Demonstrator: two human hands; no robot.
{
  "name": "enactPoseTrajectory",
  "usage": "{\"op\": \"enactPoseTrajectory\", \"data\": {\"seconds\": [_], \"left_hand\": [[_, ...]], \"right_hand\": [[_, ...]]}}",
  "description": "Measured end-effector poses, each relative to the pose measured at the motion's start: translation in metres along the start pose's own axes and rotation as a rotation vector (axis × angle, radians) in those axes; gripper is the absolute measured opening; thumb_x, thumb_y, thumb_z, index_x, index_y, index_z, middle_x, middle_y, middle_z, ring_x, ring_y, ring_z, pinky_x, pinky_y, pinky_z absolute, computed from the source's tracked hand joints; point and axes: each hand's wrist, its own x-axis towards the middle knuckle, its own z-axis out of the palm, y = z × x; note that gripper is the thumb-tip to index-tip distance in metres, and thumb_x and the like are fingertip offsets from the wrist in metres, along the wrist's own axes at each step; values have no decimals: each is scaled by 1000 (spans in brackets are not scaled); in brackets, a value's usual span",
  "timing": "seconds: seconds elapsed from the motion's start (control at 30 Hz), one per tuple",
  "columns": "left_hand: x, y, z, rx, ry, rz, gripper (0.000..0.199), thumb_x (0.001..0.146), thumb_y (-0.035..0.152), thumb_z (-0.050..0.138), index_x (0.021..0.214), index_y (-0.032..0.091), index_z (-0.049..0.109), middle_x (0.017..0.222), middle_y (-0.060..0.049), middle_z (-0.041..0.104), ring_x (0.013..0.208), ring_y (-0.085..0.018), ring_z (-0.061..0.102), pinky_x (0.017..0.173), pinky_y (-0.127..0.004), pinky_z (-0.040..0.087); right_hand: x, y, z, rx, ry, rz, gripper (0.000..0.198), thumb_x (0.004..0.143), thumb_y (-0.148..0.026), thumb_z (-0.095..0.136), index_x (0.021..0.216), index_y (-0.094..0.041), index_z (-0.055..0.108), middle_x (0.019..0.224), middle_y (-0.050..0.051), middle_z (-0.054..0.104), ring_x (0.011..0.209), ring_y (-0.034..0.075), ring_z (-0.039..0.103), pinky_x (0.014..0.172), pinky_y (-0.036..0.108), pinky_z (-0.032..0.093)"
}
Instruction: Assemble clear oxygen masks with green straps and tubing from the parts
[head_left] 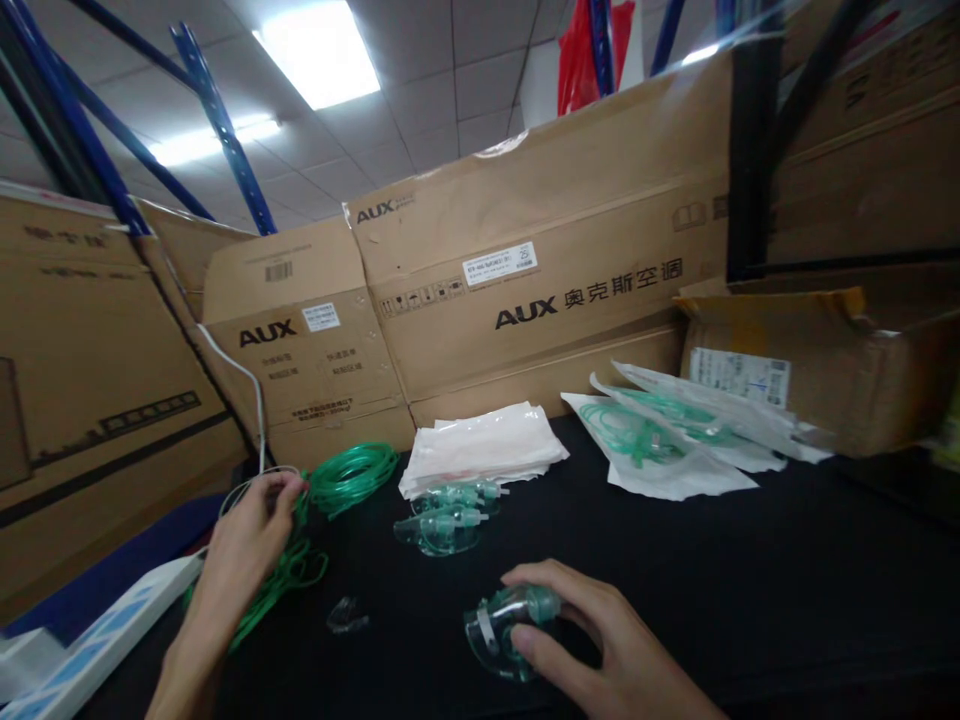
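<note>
My right hand [592, 630] grips a clear green-tinted oxygen mask [499, 630] just above the black tabletop, thumb on its near side and fingers over the top. Over on the left, my left hand [251, 525] has its fingertips pinched together beside green tubing [289, 580]; what lies between them is hidden. A thin pale strand loops behind that hand. A coil of green tubing [354, 475] rests just beyond it. Two more masks [442, 528] lie in the middle, in front of a stack of white pouches [484, 450]. A small clear plastic piece [347, 615] sits between my hands.
Filled pouches [660, 430] with green tubing lie at the back right, near an open cardboard box [772, 370]. A white power strip [112, 630] runs along the left edge. Large cardboard panels [525, 250] wall off the back, with blue shelf posts [225, 130] above.
</note>
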Motion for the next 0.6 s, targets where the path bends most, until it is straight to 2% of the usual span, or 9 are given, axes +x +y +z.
{"op": "enactPoseTrajectory", "data": {"seconds": [0.07,0.17,0.23,0.3,0.37,0.47,0.53,0.6], "left_hand": [[7,21,-10,-104,133,16,34,95,43,55,112,16,66,105,-11,77,104,-33,73,82,-42,54],[16,55,-22,-316,314,131,46,103,49,46,138,19,51,134,-7,69,125,-26,66,86,-38,52],[21,79,-31,-517,410,278,48,104,46,49,144,20,45,141,-5,65,134,-24,60,85,-38,46],[25,103,-39,-680,434,383,46,104,43,53,143,20,46,140,-3,66,136,-23,57,81,-39,41],[24,124,-43,-832,396,409,43,101,41,60,139,22,51,130,2,70,131,-19,61,81,-37,40],[5,144,-33,-1036,274,348,34,91,33,73,124,27,67,104,7,75,105,-13,71,82,-30,47],[-20,147,-16,-1063,114,297,26,88,33,76,113,28,74,94,4,75,92,-14,71,81,-28,52],[-51,144,4,-972,-60,254,24,90,37,74,110,26,78,91,1,76,88,-16,71,82,-27,55]], "right_hand": [[0,-2,0,1,-13,-2,33,91,-41,68,119,-24,76,118,9,77,114,29,69,104,41,52],[0,-3,0,10,-7,-3,33,92,-42,68,119,-24,75,118,10,76,114,30,69,104,43,52],[0,-2,0,15,-7,4,35,91,-43,68,120,-24,75,119,10,76,116,31,69,105,45,51],[0,0,0,37,-8,9,36,91,-44,69,120,-23,74,120,11,75,117,31,68,105,45,50],[0,1,0,88,2,14,36,92,-44,69,121,-24,73,121,10,75,117,30,68,104,42,51],[0,-1,-1,195,23,22,35,93,-47,68,119,-23,72,116,9,74,111,27,69,96,36,53],[1,-6,-3,243,25,25,35,93,-50,68,114,-22,72,108,8,73,102,25,69,89,34,54],[0,-12,-5,274,16,20,36,92,-52,68,109,-20,72,100,6,71,96,24,67,85,33,53]]}}
